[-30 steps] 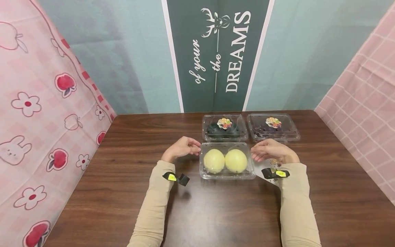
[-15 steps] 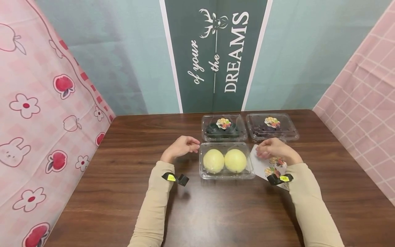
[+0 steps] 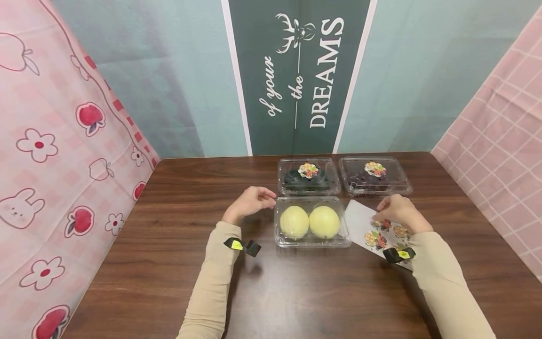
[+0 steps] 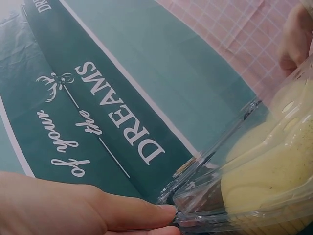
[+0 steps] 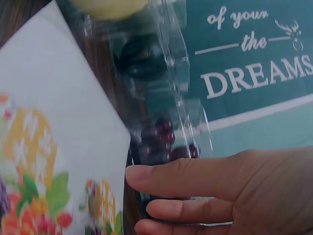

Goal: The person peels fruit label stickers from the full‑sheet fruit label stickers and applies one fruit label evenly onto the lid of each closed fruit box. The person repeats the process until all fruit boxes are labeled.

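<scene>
A clear plastic box [image 3: 311, 242] with two pale-yellow round fruits [image 3: 324, 222] sits at the middle of the table. My left hand [image 3: 252, 201] is at its back left corner, with straight fingertips right at the rim in the left wrist view. To the right of the box lies a white sticker sheet [image 3: 360, 217] printed with fruit pictures. My right hand [image 3: 400, 212] is over the sheet's far edge; in the right wrist view its thumb [image 5: 151, 177] and loosely bent fingers point toward the sheet and hold nothing visible.
Two more clear boxes stand behind: one with dark green fruit [image 3: 309, 181], the other with dark red round fruit [image 5: 164, 137]. Each lid bears a fruit sticker [image 3: 375, 169]. A green curtain [image 3: 169, 84] rises behind the brown table [image 3: 190, 188].
My right hand has moved right, from beside the yellow-fruit box to over the sticker sheet, uncovering more of the sheet. My left hand has stayed at the box corner.
</scene>
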Tool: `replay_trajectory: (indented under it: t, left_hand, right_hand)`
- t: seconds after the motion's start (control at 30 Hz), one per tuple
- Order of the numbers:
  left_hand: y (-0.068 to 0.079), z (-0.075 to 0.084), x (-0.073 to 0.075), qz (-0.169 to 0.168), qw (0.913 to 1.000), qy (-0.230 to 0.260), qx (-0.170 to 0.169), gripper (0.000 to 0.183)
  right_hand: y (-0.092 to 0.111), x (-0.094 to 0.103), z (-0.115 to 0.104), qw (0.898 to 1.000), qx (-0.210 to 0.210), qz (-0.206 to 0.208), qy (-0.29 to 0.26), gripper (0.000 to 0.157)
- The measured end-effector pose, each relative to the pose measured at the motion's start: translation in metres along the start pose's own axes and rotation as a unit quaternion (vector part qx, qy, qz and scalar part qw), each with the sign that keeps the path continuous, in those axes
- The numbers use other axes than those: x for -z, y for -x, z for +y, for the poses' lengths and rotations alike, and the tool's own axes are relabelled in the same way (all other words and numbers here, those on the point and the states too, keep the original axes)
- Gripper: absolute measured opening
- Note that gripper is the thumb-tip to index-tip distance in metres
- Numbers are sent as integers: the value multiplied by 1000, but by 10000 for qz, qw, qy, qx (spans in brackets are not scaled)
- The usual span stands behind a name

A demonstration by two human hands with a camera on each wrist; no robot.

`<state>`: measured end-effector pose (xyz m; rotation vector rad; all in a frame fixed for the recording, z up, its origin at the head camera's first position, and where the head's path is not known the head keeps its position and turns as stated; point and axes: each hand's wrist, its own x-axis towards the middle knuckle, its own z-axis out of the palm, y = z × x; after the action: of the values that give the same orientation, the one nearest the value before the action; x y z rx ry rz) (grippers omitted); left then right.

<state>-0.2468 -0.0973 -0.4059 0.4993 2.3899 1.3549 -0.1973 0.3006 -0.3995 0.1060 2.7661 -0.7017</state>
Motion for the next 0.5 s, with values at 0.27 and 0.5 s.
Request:
replay_trajectory:
  t: [0.27,0.5]
  left_hand:
    - [-1,3,-4,201,9996,-107,-178,29]
    - [-4,1,-7,279,9994,-40,-223,29]
  right_hand:
    - [2,2,22,9996,-167,-202,134,57]
    - [0,0,30,9990,-180,-314,-275,66]
